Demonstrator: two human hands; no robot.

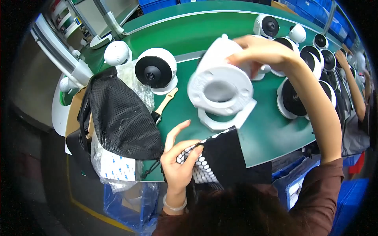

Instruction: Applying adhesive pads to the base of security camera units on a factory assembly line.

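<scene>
My right hand [262, 51] is closed over the top of a white security camera [193, 84], its fingers slightly blurred. The camera is tipped so that its round underside with a wide hollow faces me. Just below it, a white angular holder [236, 122] rests on the bench; whether the two touch, I cannot tell. Near the bench's front edge, my left hand [179, 165] pinches a black cloth [222, 155] with a white-dotted part between thumb and fingers. Its index finger is raised. Left of the holder lies a brush [167, 100] with a pale wooden handle.
A black mesh bag [120, 118] covers part of a box on the left. Behind it stand a black-faced white camera [155, 72] and a white ball-shaped one [117, 53]. Several cameras [293, 96] crowd the right, beside another person's hand [341, 59]. Blue crates [130, 204] sit below the green bench.
</scene>
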